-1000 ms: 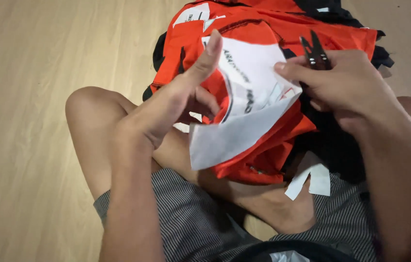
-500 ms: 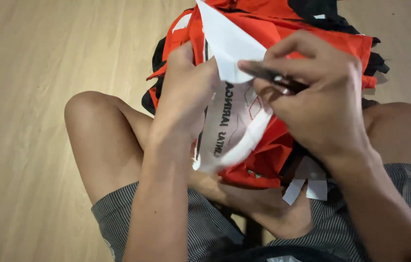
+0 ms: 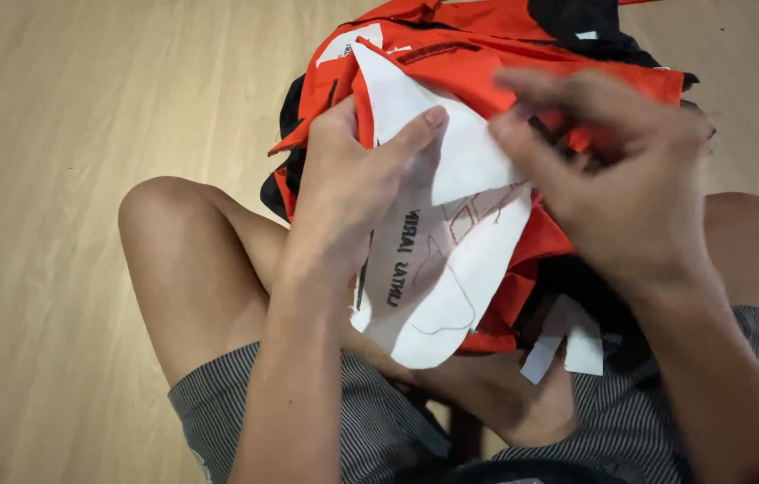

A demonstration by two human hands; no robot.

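Observation:
I sit cross-legged on a wood floor with an orange-red and black garment (image 3: pixel 487 45) piled over my lap. A white fabric piece (image 3: pixel 451 269) with dark lettering and stitched outlines is folded up from it. My left hand (image 3: pixel 353 188) grips the garment's edge, thumb pressed on the white piece. My right hand (image 3: pixel 612 188) is motion-blurred, with its fingertips at the white piece's upper right edge. It is closed around a small black snipping tool (image 3: pixel 568 139) that barely shows between the fingers.
Small white scraps (image 3: pixel 568 345) lie on my lap below the garment. My bare knees and striped grey shorts (image 3: pixel 308 421) frame the work. Light wood flooring (image 3: pixel 57 179) spreads to the left and the far right.
My left hand went from open-fingered to gripping the white piece. The right hand came in over the piece, then shifted right, and the white flap now lies lower.

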